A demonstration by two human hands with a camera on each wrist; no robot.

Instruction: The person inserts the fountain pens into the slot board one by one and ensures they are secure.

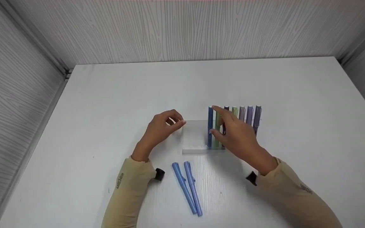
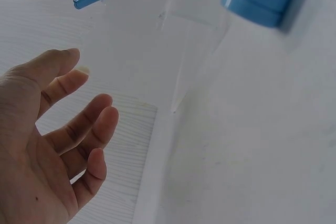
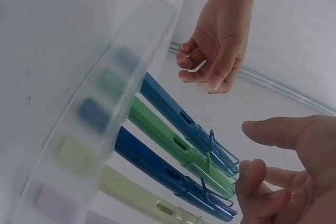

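Note:
A clear pen stand (image 1: 195, 151) holds a row of upright pens toward its right side. From the left come a blue pen (image 1: 210, 122), a green pen (image 1: 217, 139) and a dark blue pen (image 3: 157, 166), then lighter green, grey and purple ones. My right hand (image 1: 238, 134) hovers in front of the row, thumb and fingers spread beside the pen caps; in the right wrist view nothing is between them. At the stand's back left corner is my left hand (image 1: 162, 126), fingers loosely bent and thumb close to the forefinger. Whether it touches the corner, I cannot tell.
Two capped pens lie on the white table in front of the stand: a blue pen (image 1: 184, 188) and a lavender pen (image 1: 193, 188). Wood-patterned panels (image 1: 169, 31) rise at the back and both sides. Black wrist mounts (image 1: 159, 174) stick out from both sleeves.

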